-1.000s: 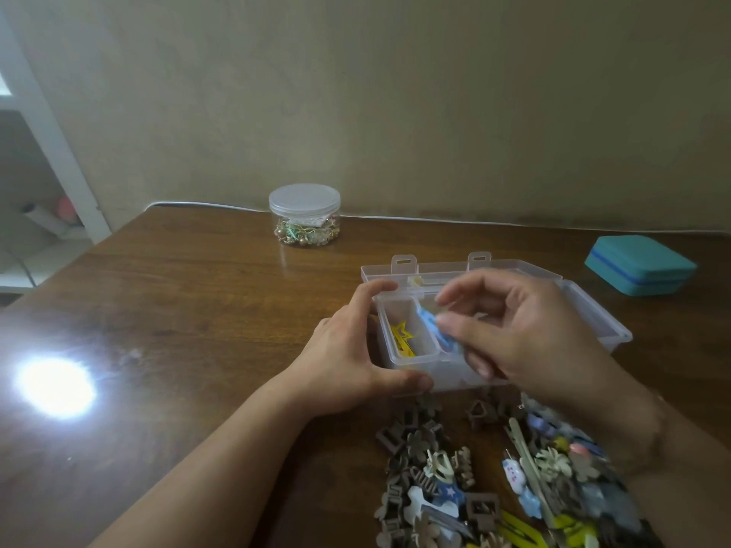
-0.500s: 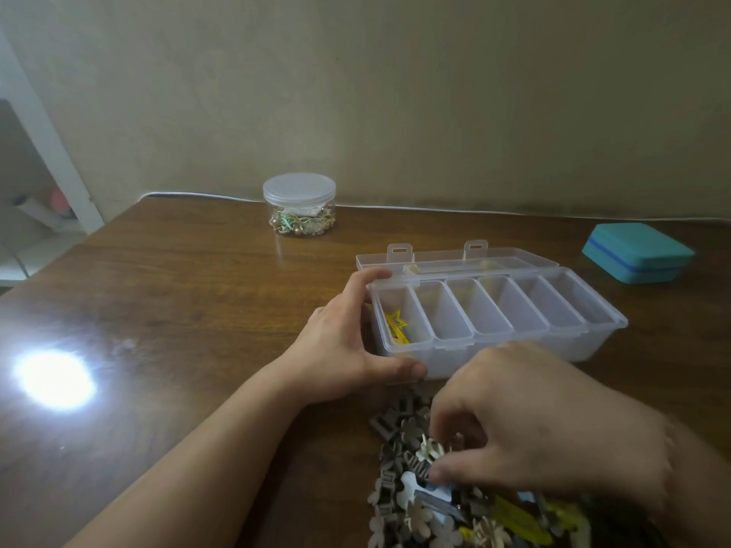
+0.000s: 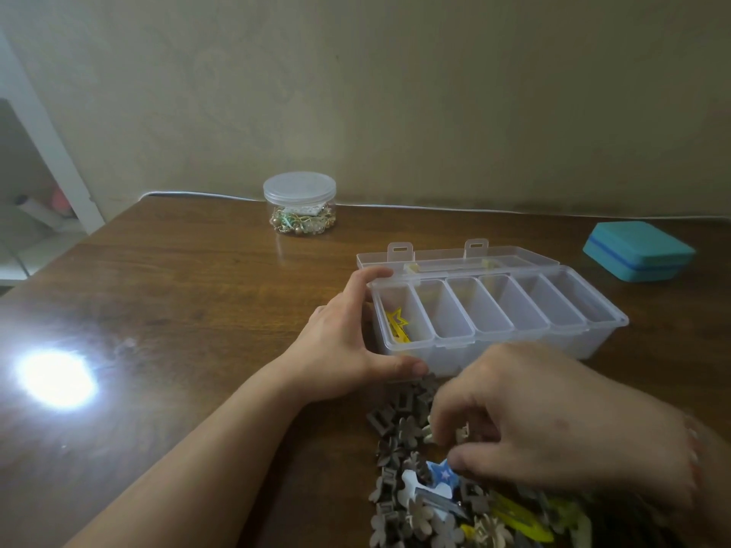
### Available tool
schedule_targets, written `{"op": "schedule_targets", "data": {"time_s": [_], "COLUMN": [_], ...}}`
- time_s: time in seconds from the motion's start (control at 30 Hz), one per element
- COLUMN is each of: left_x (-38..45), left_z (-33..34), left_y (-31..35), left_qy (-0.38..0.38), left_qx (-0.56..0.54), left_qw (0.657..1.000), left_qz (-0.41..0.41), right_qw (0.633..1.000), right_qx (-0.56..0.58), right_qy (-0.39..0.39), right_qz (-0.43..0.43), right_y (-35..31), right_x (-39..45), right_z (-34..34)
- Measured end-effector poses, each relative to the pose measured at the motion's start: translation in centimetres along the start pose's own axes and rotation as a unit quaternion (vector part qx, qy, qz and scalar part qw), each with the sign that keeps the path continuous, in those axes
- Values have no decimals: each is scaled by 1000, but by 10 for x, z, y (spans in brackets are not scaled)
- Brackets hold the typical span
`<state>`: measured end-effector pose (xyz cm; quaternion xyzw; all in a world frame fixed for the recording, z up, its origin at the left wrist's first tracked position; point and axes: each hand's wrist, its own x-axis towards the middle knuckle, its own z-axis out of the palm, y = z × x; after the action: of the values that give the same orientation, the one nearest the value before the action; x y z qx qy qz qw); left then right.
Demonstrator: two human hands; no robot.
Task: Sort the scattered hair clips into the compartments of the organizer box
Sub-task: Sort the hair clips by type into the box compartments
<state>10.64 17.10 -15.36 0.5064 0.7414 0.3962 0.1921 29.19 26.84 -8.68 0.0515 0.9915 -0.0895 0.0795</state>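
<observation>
The clear organizer box lies open on the table, with several long compartments side by side. Its leftmost compartment holds a yellow star clip; the others look empty. My left hand grips the box's left end, thumb on the front wall and fingers on the back corner. A pile of hair clips, mostly brown and cream flower shapes, lies in front of the box. My right hand hovers over it, blurred, with fingers curled down. Its thumb tip touches a blue star clip; a grip cannot be made out.
A round clear jar of beads stands at the back by the wall. A teal case lies at the back right. The box's lid lies flat behind it. A bright light glare sits on the left of the wooden table.
My right hand came down from above the box's second compartment to the clip pile and now fingers the clips. The left hand has stayed on the box.
</observation>
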Motion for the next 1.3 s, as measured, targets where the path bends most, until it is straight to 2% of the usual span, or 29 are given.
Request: {"op": "schedule_targets", "data": {"time_s": [0.23, 0.63, 0.73, 0.83, 0.9, 0.97, 1.07, 1.17, 1.3], "left_x": [0, 0, 0, 0, 0, 0, 0, 0, -1], "left_z": [0, 0, 0, 0, 0, 0, 0, 0, 0], "left_y": [0, 0, -1, -2, -2, -1, -1, -2, -2], "left_qy": [-2, -2, -1, 0, 0, -1, -6, -5, -3], "left_qx": [3, 3, 1, -1, 0, 1, -1, 0, -8], "left_qw": [1000, 1000, 1000, 1000, 1000, 1000, 1000, 1000, 1000], "left_qz": [0, 4, 4, 5, 8, 9, 6, 8, 7], "right_qw": [997, 989, 990, 997, 997, 977, 947, 953, 948], "right_qx": [-31, -98, -88, -30, 62, 154, 166, 93, 109], "right_qy": [-57, -51, -41, -33, 31, 151, 271, 278, 295], "right_qz": [-52, -97, -101, -66, -34, -3, 43, 72, 53], "right_y": [-8, -6, -4, 4, 12, 19, 22, 18, 17], "right_x": [-1, 2, 1, -3, 0, 9, 29, 37, 18], "right_z": [2, 7, 6, -5, -11, -13, -6, 3, -4]}}
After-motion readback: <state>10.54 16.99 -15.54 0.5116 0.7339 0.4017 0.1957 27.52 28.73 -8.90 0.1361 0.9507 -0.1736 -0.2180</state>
